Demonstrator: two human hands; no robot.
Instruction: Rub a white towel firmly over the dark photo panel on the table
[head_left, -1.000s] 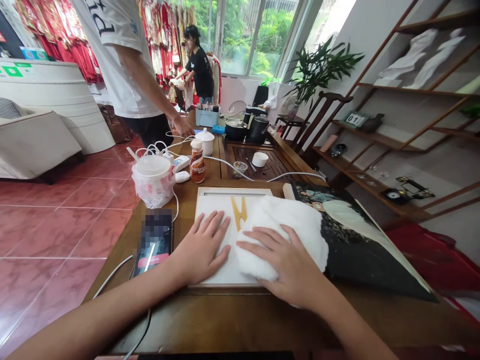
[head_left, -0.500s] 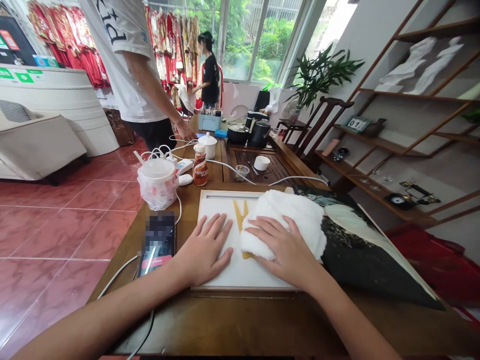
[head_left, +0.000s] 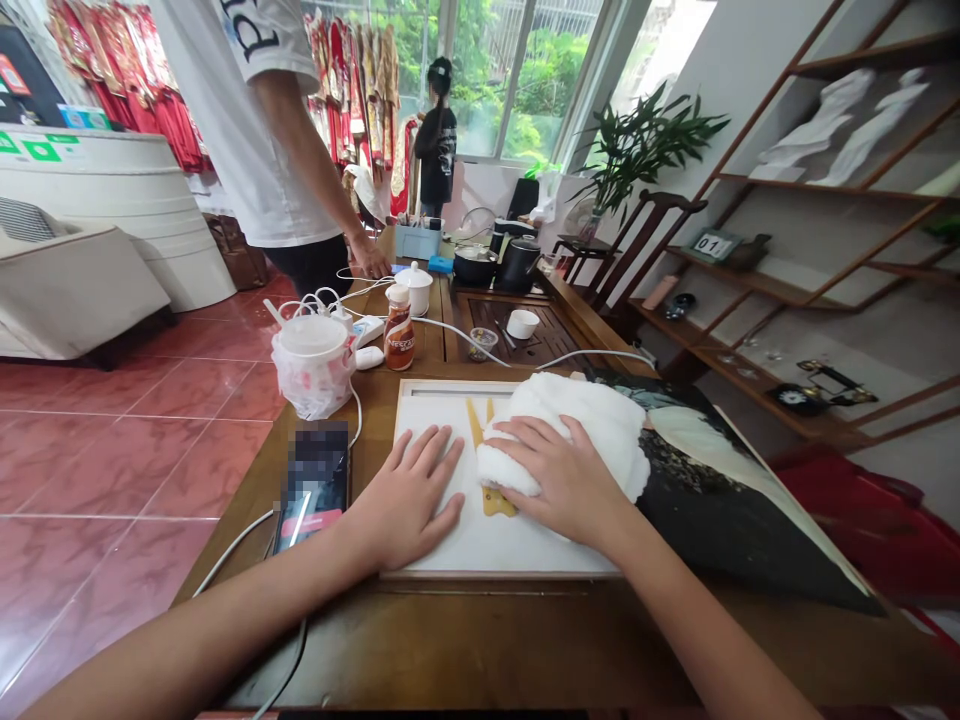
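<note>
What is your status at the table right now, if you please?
Left hand flat on white framed board. Right hand on white towel, partly over yellow strips. Phone left, photo panel right.

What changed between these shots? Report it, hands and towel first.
The right hand slid the white towel up the white board, away from the person, uncovering the lower end of the yellow strips. The left hand stayed flat on the board, and the phone stayed beside it.

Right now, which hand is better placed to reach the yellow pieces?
Probably the left hand: free on the white board, beside the yellow pieces, while the right hand presses the white towel.
</note>
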